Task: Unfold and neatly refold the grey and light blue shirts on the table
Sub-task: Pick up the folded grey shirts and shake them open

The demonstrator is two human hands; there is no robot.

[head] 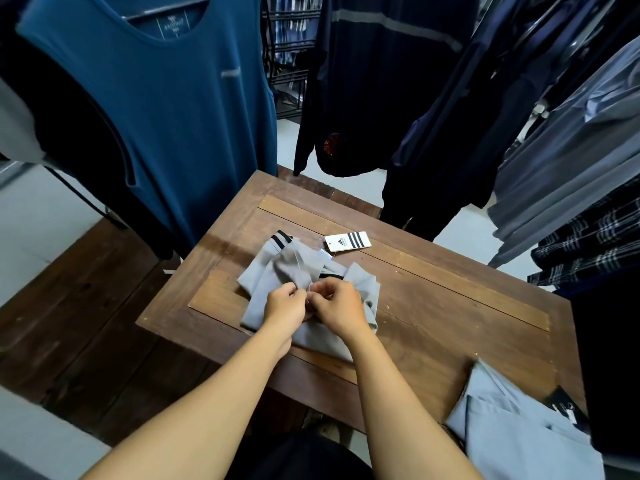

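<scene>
A grey shirt [294,271] with black stripes at its cuff lies crumpled in the middle of the wooden table [450,306]. My left hand [284,303] and my right hand [337,303] meet over its near part, fingers pinched together on the fabric or a thin white thread; which one I cannot tell. The thread runs from there toward a white striped hang tag [347,241] lying just beyond the shirt. A light blue shirt [519,431] lies folded at the table's near right corner, away from both hands.
A teal tank top [173,116] hangs close over the table's far left edge. Dark jackets [398,98] hang behind the table, and grey and plaid garments [571,220] crowd the right side. A black tag [564,407] lies on the light blue shirt.
</scene>
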